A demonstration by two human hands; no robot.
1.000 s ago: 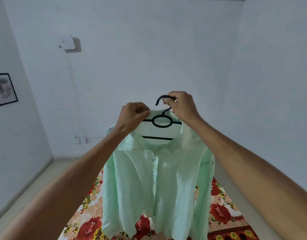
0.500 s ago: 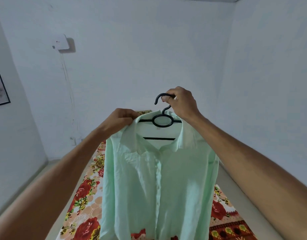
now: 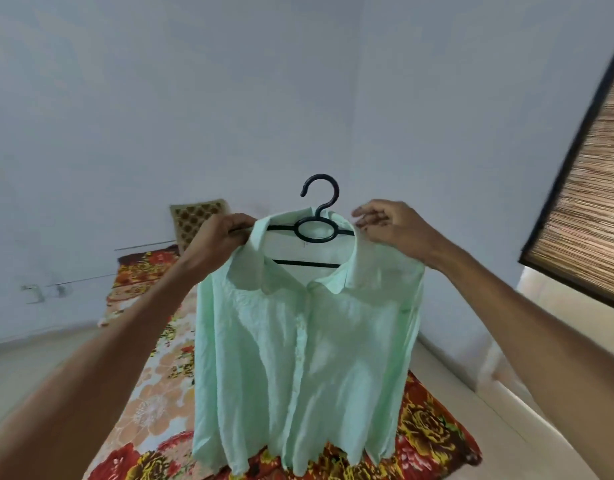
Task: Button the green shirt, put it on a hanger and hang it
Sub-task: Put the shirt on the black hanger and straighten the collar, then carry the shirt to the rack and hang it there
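You get soft, even, bluish light with hardly any shadows or glare. Motion blur smears the blind [image 3: 589, 188] at 3 o'clock, and wide-angle distortion bends the edges.

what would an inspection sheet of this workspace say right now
surface: floral bed cover below the shirt
job's things: green shirt on black hanger, front closed, held in the air, hook free
clutter: patterned pillow at the bed's far end
grippers: left hand grips the shirt's shoulder; right hand at the other shoulder, fingers loose
cables: thin lines along the wall, blurred
surroundings: white walls, bamboo blind at right
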